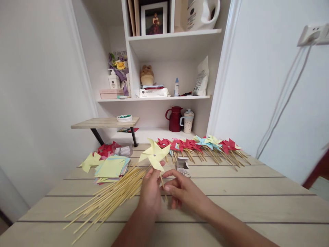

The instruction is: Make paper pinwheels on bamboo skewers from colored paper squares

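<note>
Head view: the yellow pinwheel (pixel 154 160) was held up over the table (pixel 236 195), its stick (pixel 165 194) slanting down between the hands. The left hand (pixel 150 188) was closed just under the vanes (pixel 146 154), fingertips gathered behind them, supporting the pinwheel. The right hand (pixel 185 189) had thumb and forefinger half curled, nearly together, at the lower stick; I could not tell whether they gripped it or only brushed it. It looked very light: thin vanes that would crease or tear if squeezed, around a small pin (pixel 154 155), on a stiff, slim stick, probably the safest hold.
</note>
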Available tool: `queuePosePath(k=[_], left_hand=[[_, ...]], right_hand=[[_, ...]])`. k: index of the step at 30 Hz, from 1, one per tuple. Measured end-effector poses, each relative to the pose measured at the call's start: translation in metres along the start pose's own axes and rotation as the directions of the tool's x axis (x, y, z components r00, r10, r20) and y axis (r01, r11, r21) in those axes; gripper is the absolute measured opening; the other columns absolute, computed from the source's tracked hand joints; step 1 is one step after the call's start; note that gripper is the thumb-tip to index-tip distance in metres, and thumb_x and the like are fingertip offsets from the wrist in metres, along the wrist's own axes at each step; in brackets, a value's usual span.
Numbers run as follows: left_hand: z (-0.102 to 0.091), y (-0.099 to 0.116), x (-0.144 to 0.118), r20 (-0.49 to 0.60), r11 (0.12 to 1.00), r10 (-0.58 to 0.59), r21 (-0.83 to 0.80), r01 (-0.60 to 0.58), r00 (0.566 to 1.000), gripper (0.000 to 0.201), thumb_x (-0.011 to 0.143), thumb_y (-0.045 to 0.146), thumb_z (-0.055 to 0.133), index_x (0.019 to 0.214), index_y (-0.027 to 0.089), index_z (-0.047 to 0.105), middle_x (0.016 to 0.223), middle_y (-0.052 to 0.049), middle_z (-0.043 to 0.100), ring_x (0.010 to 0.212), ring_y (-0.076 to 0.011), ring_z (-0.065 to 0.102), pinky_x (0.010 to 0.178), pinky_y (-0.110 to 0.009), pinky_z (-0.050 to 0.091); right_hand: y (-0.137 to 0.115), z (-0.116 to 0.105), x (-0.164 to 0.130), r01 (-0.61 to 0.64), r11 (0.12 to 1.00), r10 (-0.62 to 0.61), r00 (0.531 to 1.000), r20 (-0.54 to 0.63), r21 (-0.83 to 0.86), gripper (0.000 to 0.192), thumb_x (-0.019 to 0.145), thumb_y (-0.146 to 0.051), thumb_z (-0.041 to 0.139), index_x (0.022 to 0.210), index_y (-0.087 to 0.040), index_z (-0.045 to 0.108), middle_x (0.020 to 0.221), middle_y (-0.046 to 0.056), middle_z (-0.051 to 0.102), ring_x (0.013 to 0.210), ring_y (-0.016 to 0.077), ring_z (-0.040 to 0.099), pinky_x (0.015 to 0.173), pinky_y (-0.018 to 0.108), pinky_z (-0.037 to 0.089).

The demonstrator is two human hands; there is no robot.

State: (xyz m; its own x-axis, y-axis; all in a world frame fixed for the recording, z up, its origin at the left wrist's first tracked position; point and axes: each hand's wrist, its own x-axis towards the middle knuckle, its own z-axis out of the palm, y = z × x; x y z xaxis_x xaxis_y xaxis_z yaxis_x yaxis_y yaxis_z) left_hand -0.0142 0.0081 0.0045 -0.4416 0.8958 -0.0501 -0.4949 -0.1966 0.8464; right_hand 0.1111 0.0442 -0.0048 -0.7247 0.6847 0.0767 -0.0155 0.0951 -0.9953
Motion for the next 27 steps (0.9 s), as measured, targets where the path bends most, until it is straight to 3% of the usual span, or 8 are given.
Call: queuePosePath(k=[4,11,15,21,27], left_hand=[[-0.004,-0.001,0.005,-0.032,1.000,0.000,-0.029,-0.001,0.999,0.024,0.069,0.033,0.077,0.088,0.019,0.074,0.104,-0.006,0.067,0.089,-0.0166,0.060,0.074,-0.026,0.047],[-0.007,-0.007,0.014,-0.067,0.997,0.033,-0.070,-0.038,0.997,0.021,0.064,0.030,0.079,0.080,0.017,0.074,0.101,-0.006,0.067,0.092,-0.0152,0.057,0.078,-0.025,0.045],[-0.008,-0.009,0.018,-0.107,0.994,0.080,-0.069,-0.088,0.991,0.018,0.064,0.027,0.078,0.079,0.017,0.074,0.093,-0.005,0.068,0.084,-0.0133,0.057,0.073,-0.023,0.042],[-0.011,-0.008,0.023,-0.144,0.987,0.137,-0.065,-0.147,0.980,0.014,0.067,0.027,0.077,0.078,0.019,0.074,0.085,-0.002,0.068,0.076,-0.0124,0.056,0.070,-0.024,0.042],[-0.010,-0.006,0.024,-0.082,0.983,0.168,-0.058,-0.173,0.982,0.021,0.065,0.031,0.080,0.079,0.018,0.075,0.089,-0.003,0.070,0.086,-0.0145,0.059,0.079,-0.026,0.043]], right_hand=[[0.005,0.006,0.003,-0.084,0.994,0.088,0.995,-0.055,0.064,0.038,0.073,-0.036,0.071,0.103,-0.022,0.052,0.068,-0.005,0.068,0.037,0.0084,0.056,0.035,0.017,0.031],[0.006,0.007,0.007,-0.066,0.981,0.099,0.979,-0.177,0.184,0.035,0.058,-0.027,0.077,0.084,-0.018,0.056,0.059,-0.002,0.069,0.039,0.0094,0.055,0.041,0.020,0.040],[0.010,0.006,0.009,-0.064,0.980,0.099,0.978,-0.185,0.186,0.037,0.058,-0.028,0.077,0.087,-0.018,0.057,0.060,-0.003,0.068,0.040,0.0096,0.056,0.042,0.020,0.039],[0.019,0.006,0.010,-0.024,0.972,0.061,0.987,-0.149,0.234,0.033,0.072,-0.045,0.072,0.085,-0.018,0.059,0.071,-0.001,0.070,0.042,0.0078,0.057,0.047,0.023,0.042],[0.016,0.010,0.013,-0.074,0.983,0.115,0.962,-0.248,0.167,0.025,0.055,-0.023,0.079,0.070,-0.017,0.059,0.053,-0.006,0.059,0.041,0.0080,0.051,0.042,0.021,0.037]])
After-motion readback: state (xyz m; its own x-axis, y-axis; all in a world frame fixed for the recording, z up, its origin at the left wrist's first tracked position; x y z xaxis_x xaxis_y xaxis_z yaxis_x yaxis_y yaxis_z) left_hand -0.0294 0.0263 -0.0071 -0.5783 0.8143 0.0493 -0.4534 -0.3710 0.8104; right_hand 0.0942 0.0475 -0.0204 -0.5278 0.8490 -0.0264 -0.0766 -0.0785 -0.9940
